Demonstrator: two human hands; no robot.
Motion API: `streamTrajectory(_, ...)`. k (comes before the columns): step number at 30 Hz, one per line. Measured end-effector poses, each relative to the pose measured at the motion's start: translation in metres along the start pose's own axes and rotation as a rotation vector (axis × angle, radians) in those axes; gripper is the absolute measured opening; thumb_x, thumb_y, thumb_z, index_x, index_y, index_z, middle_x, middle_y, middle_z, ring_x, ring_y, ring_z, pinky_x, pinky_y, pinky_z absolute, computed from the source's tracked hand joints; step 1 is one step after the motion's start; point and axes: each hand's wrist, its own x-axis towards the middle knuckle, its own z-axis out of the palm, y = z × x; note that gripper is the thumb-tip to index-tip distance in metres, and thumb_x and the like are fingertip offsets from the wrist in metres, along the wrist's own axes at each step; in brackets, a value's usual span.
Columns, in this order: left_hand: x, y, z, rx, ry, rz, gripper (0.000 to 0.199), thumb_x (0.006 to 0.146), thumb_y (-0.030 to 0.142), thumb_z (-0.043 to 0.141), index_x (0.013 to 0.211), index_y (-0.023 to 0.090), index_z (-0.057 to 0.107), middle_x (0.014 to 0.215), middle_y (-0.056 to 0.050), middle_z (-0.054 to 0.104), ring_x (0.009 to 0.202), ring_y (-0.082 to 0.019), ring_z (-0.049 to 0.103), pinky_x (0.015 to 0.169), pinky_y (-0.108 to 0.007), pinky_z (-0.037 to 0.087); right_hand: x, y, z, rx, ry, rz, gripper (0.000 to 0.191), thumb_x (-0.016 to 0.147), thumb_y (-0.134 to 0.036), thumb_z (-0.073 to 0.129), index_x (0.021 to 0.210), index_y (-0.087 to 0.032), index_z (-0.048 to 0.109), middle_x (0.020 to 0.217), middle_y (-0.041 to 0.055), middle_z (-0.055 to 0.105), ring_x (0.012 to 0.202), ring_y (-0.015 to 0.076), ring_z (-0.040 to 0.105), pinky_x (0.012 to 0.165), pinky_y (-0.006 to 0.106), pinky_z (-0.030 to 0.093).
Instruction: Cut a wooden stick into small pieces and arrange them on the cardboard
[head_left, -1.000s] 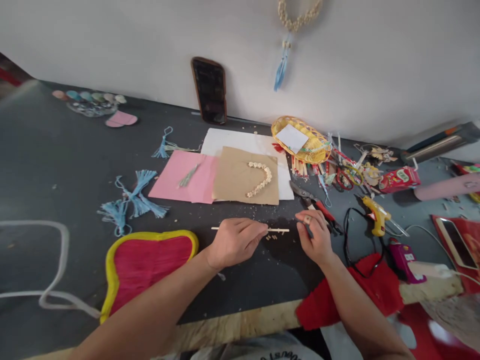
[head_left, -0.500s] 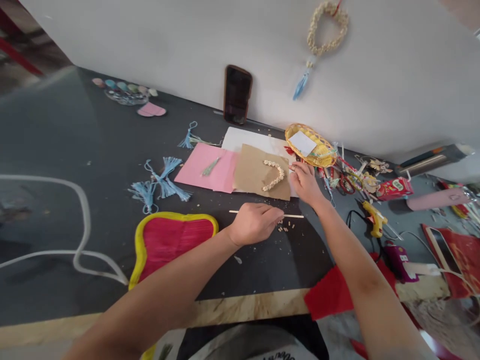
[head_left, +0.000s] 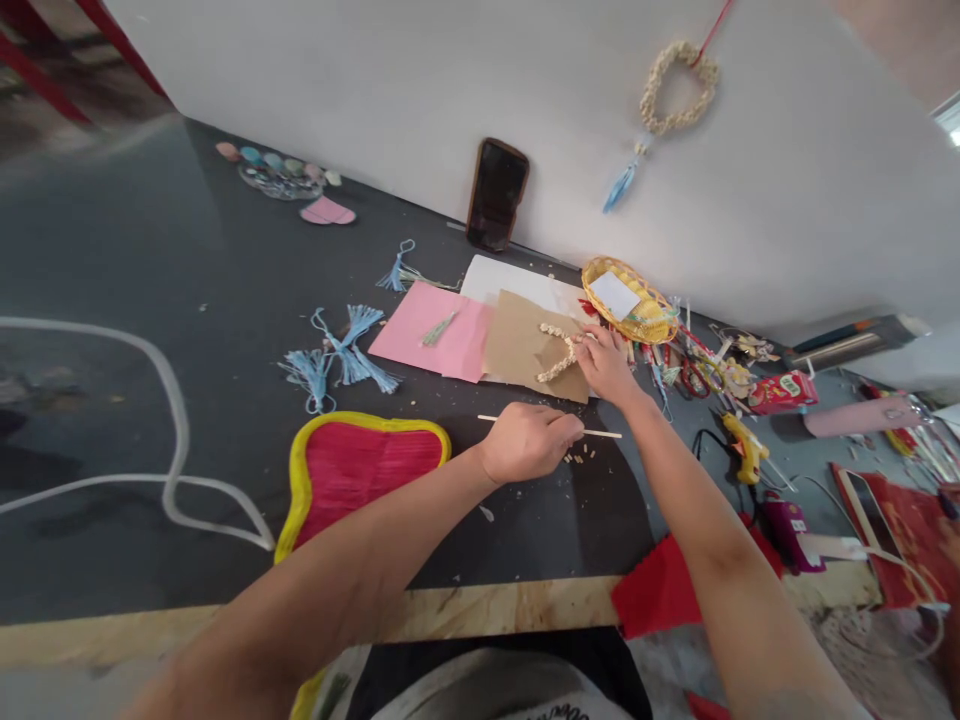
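My left hand [head_left: 532, 440] is closed around a thin pale wooden stick [head_left: 602, 434], which sticks out on both sides of the fist just above the dark tabletop. Beside the fist, several tiny cut pale pieces [head_left: 581, 455] lie scattered. My right hand [head_left: 604, 365] reaches over the right edge of the brown paper [head_left: 517, 345], its fingers pinched together. Those fingertips meet the right side of a curved string of small pale pieces [head_left: 556, 370] on that paper and cover part of it. Whatever sits between them is too small to make out.
Left of the brown paper are a pink sheet [head_left: 420, 325] and blue tassels [head_left: 352, 350]. A phone [head_left: 497, 195] leans on the wall near a hanging heart-shaped wreath [head_left: 656, 95]. To the right are a wicker basket [head_left: 660, 320], a yellow glue gun [head_left: 745, 447] and a pink bottle [head_left: 862, 415].
My right hand has moved left, from the brown paper's edge onto the curved string. My left hand keeps hold of the stick. The whole view has shifted a little.
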Motion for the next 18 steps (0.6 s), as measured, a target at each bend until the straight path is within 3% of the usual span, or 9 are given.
streamTrajectory(8,0.0000,-0.0017,0.0015,0.008,0.028,-0.011,0.015,0.091,0.018,0.049,0.082,0.018,0.061,0.065,0.001,0.067,0.058,-0.013,0.061,0.050,-0.025,0.038,0.0017,-0.0015,0.0010,-0.051,-0.027,-0.027,0.039,0.100,-0.039,0.037,0.119,-0.018,0.064,0.127,0.0167,0.055,0.124,0.0295,0.047,0.107,0.053,0.035)
streamTrajectory(18,-0.0011,-0.0031,0.0026,0.013,-0.021,-0.042,0.018,0.093,0.020,0.047,0.084,0.018,0.062,0.067,-0.001,0.067,0.059,-0.013,0.062,0.051,-0.023,0.039,0.0002,-0.0033,-0.0048,-0.041,-0.024,-0.009,0.041,0.100,-0.039,0.034,0.120,-0.020,0.064,0.128,0.0140,0.055,0.122,0.0282,0.047,0.107,0.049,0.035)
